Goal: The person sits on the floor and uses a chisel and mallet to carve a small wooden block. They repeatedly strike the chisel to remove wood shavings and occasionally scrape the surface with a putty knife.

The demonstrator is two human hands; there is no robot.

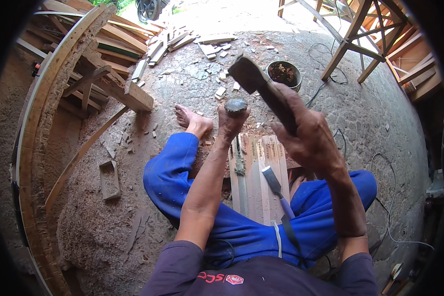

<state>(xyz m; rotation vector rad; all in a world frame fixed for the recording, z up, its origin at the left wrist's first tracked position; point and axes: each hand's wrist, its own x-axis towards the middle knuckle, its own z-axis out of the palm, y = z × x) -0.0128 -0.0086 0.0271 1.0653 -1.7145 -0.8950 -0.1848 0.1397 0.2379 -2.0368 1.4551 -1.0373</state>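
My left hand (230, 123) is closed round what looks like an upright chisel (236, 105), seen end-on with its battered round grey top showing; its lower part is hidden. Raised above and to the right, my right hand (306, 133) grips a hammer (249, 74) by its dark handle, the head apart from the chisel top. Below lie several pale wooden boards (254, 197) side by side between my legs. Grey-green shavings (240, 165) sit in a groove near their left side. A second chisel (276, 187), with a wide blade and purple handle, rests across the boards' right part.
A bucket (283, 74) with brown contents stands ahead. Wood offcuts (170, 47) are scattered at the far left. A curved timber (49, 98) runs along the left, near a small wooden box (109, 180). Wooden trestle legs (352, 37) and a cable (392, 197) are on the right.
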